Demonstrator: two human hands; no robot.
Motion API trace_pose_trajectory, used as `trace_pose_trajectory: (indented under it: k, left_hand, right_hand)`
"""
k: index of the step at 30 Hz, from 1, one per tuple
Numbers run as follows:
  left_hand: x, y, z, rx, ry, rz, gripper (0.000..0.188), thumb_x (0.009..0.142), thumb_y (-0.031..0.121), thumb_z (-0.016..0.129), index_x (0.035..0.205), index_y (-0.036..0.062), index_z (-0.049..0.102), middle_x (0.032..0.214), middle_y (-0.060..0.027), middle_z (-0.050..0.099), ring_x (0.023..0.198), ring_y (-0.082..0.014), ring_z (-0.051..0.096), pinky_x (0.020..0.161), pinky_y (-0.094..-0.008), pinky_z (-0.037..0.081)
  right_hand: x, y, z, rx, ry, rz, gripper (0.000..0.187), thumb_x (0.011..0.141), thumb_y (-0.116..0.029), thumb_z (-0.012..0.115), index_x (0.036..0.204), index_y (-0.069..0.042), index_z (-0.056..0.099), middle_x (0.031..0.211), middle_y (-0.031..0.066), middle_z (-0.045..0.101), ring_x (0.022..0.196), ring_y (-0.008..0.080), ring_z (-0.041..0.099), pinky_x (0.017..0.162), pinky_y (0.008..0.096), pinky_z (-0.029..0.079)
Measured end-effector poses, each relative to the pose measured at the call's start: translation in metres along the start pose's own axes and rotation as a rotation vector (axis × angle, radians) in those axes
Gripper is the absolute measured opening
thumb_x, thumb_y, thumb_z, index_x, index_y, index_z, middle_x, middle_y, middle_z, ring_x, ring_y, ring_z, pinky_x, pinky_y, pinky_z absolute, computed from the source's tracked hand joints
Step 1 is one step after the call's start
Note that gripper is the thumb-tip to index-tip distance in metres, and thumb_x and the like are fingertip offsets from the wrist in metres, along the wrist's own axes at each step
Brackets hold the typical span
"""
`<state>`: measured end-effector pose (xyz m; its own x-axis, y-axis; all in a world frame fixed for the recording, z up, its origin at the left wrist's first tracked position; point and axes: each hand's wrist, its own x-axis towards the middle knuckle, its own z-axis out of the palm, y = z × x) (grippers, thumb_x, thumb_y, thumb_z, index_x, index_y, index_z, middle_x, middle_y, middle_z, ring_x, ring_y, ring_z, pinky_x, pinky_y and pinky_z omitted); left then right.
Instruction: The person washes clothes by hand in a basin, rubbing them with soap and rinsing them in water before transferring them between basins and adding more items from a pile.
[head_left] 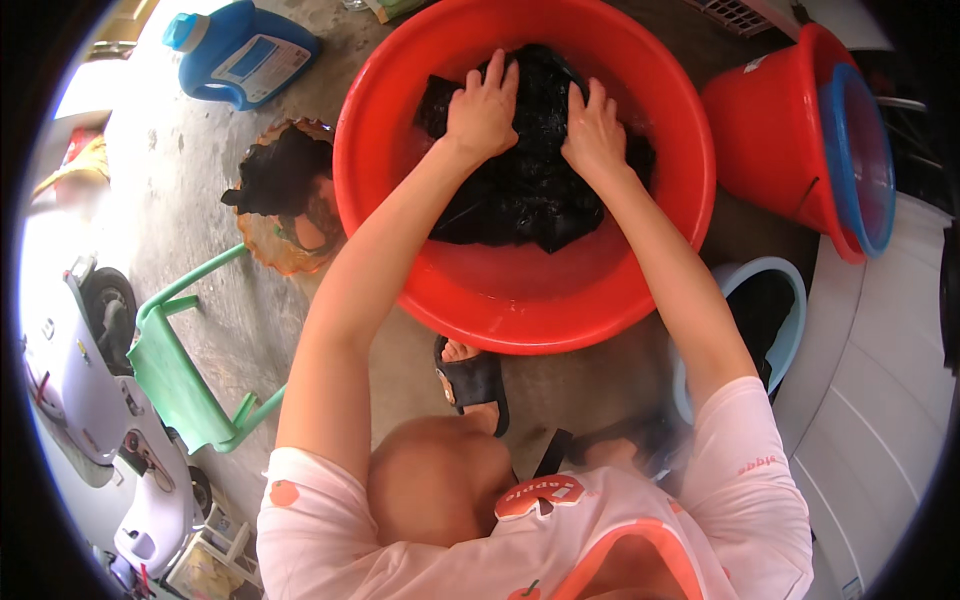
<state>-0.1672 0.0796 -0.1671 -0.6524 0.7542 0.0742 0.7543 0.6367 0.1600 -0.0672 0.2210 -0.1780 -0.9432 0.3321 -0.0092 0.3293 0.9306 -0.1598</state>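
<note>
A large red basin [500, 325] holds a wet, bunched black garment [530, 200] with a little water around it. The flat of my left hand [484, 112] presses on the garment's upper left part, fingers stretched forward and apart. Opposite it, my right hand [594, 132] rests on the garment's upper right side with its fingers spread. Between the two hands the dark cloth bulges up. Its exact kind cannot be made out from the folds.
To the left are a blue detergent bottle [250, 58], an orange-rimmed basin [268, 245] with dark cloth, a green stool [180, 370] and a scooter [80, 370]. At right, a red bucket [765, 130] bears a blue basin [858, 160]; a pale blue tub [790, 290] holds dark cloth.
</note>
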Motion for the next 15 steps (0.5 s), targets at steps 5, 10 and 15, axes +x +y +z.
trace_pose_trajectory:
  k: [5, 10, 15]
  left_hand:
    - [-0.007, -0.006, 0.056, 0.034, -0.089, -0.055, 0.075, 0.067, 0.011, 0.066, 0.136, 0.0294, 0.041, 0.147, -0.0111, 0.026, 0.119, -0.0382, 0.039, 0.081, -0.045, 0.049]
    - [-0.015, -0.015, 0.083, -0.08, -0.04, -0.037, 0.069, 0.071, 0.004, 0.058, 0.134, 0.0292, 0.044, 0.147, -0.0118, 0.024, 0.122, -0.0423, 0.034, 0.087, -0.0514, 0.046]
    - [0.017, -0.025, 0.066, -0.031, -0.026, 0.005, 0.066, 0.067, -0.001, 0.055, 0.128, 0.022, 0.052, 0.141, -0.0126, 0.035, 0.124, -0.0434, 0.036, 0.091, -0.0507, 0.044]
  right_hand:
    - [0.012, 0.005, 0.046, -0.079, -0.179, 0.146, 0.074, 0.073, -0.019, 0.068, 0.137, -0.005, 0.033, 0.123, 0.0167, 0.039, 0.114, 0.0362, 0.041, 0.082, 0.0455, 0.05]
    - [0.007, 0.012, 0.053, -0.13, -0.138, 0.111, 0.065, 0.073, -0.021, 0.065, 0.132, -0.007, 0.041, 0.115, 0.0167, 0.042, 0.113, 0.0369, 0.042, 0.083, 0.0459, 0.049]
    - [0.024, 0.036, 0.042, 0.072, -0.113, 0.2, 0.055, 0.072, -0.017, 0.064, 0.125, -0.011, 0.051, 0.116, 0.0167, 0.047, 0.111, 0.0379, 0.047, 0.088, 0.047, 0.047]
